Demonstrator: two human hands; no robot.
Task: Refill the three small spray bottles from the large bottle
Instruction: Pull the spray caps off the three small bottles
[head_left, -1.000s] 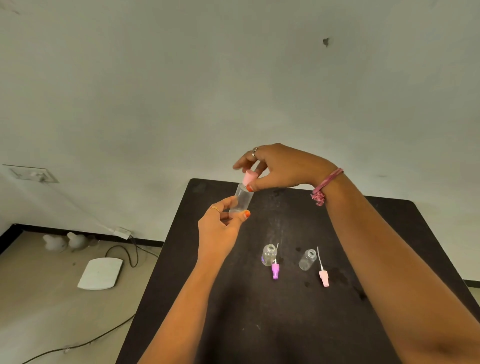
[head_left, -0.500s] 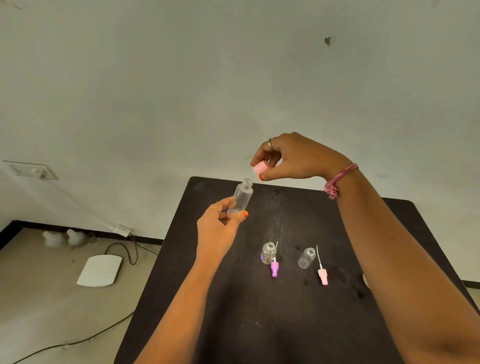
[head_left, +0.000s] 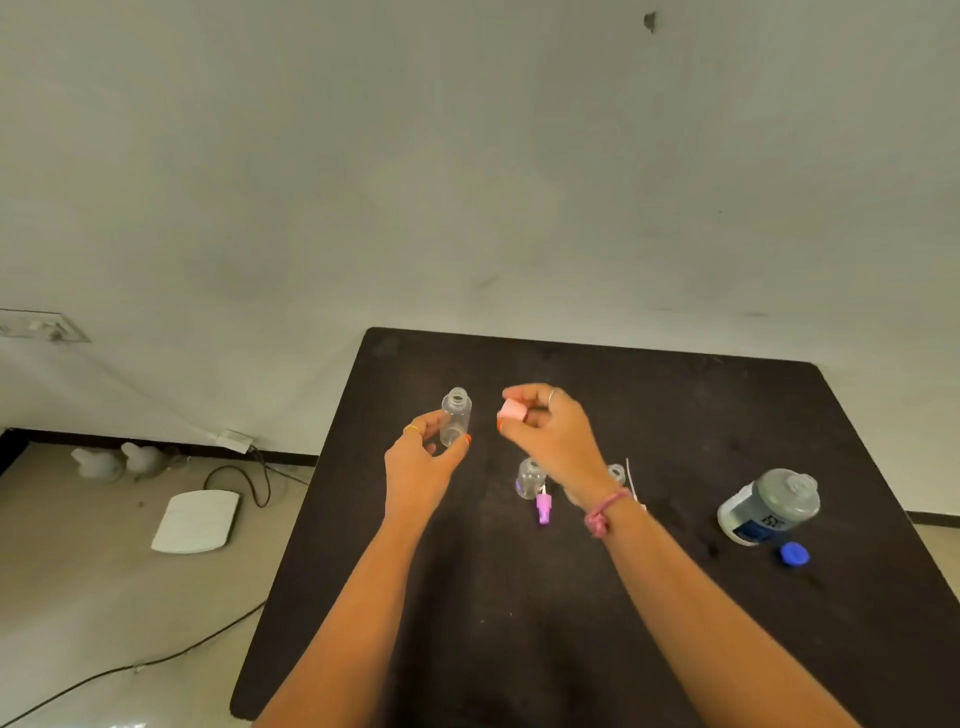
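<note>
Left hand (head_left: 421, 462) is up over the table (head_left: 675, 649), thumb + fingers curled round a small clear bottle (head_left: 456, 417), held upright w/ its neck open, no top on it. Right hand (head_left: 553, 434) is just beside it on the right, not touching, pinching a pink cap (head_left: 513, 410) btwn thumb and fingertips. Pink band (head_left: 605, 512) on that wrist, ring on a finger of each hand.

Just below the right hand, on the table, a 2nd clear bottle (head_left: 530, 478) stands open, and a purple sprayer top (head_left: 543, 508) lies right at its base w/ its thin tube pointing back up at the bottle. 3rd bottle (head_left: 616, 473) is mostly hidden behind the right wrist, only the neck shows; a thin white tube (head_left: 629, 470) pokes up next to it, can't tell what it's attached to.

Well off to the right of the right forearm is the big bottle (head_left: 768, 506), standing, neck open, w/ a blue cap (head_left: 794, 553) lying on the table just in front of it.

Left of the table on the floor: a white flat device (head_left: 196, 521), black cables (head_left: 244, 483).
</note>
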